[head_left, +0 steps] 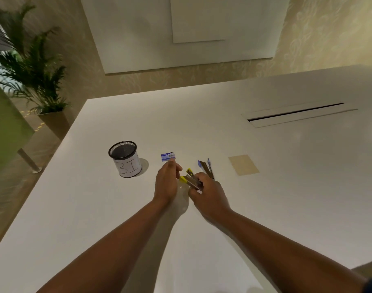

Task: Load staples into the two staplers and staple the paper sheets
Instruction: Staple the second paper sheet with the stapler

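The yellow stapler (190,179), hinged open, sits in my right hand (208,194), fingers curled round its rear above the white table (286,166). My left hand (167,182) hovers just beside its nose, fingertips pinched together; whether they hold staples I cannot tell. Beyond lie the staple box (168,157), an opened blue stapler (206,168) and tan paper sheets (243,164). Light, rigid, springy: best gripped by the base.

Table (265,187): plain white. Opened stapler (190,178): yellow with metal-grey. Second stapler (206,167): blue. Staple box (167,156): blue and white. Mesh cup (125,158): black, white label. Paper sheets (243,164): tan.
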A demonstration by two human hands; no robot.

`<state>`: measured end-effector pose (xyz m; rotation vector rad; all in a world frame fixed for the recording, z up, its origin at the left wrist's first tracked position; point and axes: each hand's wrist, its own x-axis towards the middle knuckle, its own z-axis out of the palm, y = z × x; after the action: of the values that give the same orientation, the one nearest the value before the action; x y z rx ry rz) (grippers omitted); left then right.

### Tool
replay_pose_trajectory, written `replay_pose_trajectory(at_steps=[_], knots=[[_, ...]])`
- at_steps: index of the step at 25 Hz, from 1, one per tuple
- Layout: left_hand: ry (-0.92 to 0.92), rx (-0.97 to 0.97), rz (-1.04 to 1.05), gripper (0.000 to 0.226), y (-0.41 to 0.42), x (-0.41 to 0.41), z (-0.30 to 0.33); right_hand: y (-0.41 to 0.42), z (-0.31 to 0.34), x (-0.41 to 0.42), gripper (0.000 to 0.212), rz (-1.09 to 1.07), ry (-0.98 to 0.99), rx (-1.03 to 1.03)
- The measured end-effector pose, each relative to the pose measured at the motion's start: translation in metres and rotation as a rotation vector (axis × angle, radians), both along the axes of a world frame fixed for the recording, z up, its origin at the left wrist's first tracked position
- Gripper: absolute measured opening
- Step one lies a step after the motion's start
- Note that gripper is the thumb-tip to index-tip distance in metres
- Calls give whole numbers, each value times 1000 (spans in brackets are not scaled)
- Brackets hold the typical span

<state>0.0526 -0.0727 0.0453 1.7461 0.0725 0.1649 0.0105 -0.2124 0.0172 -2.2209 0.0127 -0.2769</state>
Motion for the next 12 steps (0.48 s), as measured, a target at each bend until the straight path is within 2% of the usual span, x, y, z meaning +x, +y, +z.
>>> replay_pose_trajectory(at_steps=[5, 8, 12], knots=[[-110, 273, -127, 19, -46, 22, 12, -69, 12, 16, 15, -259, -48, 25], [-112, 380, -300, 4, -83, 31, 18, -110, 14, 25, 11, -373, -38, 109], [8, 517, -460, 42, -131, 37, 15, -152, 15, 36, 8, -452, -2, 132]])
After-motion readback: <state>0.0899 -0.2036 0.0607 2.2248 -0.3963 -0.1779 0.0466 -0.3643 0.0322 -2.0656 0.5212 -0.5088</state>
